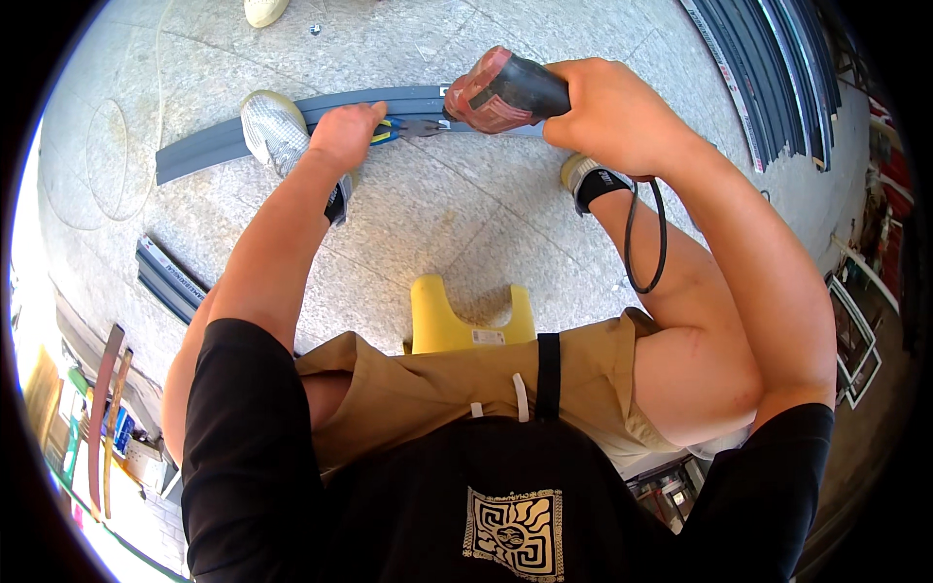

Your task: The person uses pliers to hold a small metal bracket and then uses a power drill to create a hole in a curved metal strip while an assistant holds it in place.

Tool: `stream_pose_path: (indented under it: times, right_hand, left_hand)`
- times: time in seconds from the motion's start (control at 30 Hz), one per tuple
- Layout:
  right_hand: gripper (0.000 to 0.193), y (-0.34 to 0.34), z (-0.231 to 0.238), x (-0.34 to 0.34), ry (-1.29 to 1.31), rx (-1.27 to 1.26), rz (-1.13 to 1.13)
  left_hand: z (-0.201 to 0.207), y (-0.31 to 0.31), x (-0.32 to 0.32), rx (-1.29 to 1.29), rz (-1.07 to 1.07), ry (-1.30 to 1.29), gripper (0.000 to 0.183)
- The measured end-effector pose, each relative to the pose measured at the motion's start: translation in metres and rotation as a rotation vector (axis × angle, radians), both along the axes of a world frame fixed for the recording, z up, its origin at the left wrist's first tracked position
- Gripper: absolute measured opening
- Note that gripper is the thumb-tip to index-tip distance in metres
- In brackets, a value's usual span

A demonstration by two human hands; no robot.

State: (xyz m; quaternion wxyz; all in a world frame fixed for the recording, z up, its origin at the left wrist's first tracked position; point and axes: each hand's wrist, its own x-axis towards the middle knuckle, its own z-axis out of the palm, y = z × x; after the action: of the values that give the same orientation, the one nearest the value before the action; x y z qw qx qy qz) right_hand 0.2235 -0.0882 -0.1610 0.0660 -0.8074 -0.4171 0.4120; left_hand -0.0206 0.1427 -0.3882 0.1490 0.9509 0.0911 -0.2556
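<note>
On the floor ahead lies a long grey profile strip (209, 148), with my left shoe (274, 126) across it. My left hand (342, 136) is closed round pliers (420, 127) with blue and yellow handles, their jaws pointing right along the strip. In my right hand (610, 115) is a red and black corded power drill (501, 92), held by its black rear end. The drill's front end points left and down, close to the plier jaws at the strip. Whether its bit touches the strip I cannot tell. A black cord (663, 238) loops down from my right hand.
A yellow plastic stool (442, 316) stands between my legs. Stacked grey profiles (763, 83) lie at the far right, and shorter ones (170, 279) at the left. A thin pale cord (117, 209) curls across the left floor. Another shoe (264, 11) shows at the far edge.
</note>
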Motion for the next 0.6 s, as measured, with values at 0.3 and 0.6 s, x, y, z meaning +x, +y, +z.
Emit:
stream_pose_path:
  times: [0.3,0.6]
  right_hand:
    - [0.031,0.0,-0.001,-0.006,-0.018,-0.05,0.025]
    - [0.031,0.001,-0.003,-0.007,-0.072,-0.015,0.054]
  left_hand:
    - [0.006,-0.006,0.003,0.035,-0.014,0.026,0.025]
    - [-0.008,-0.002,0.0,0.023,-0.02,-0.012,0.031]
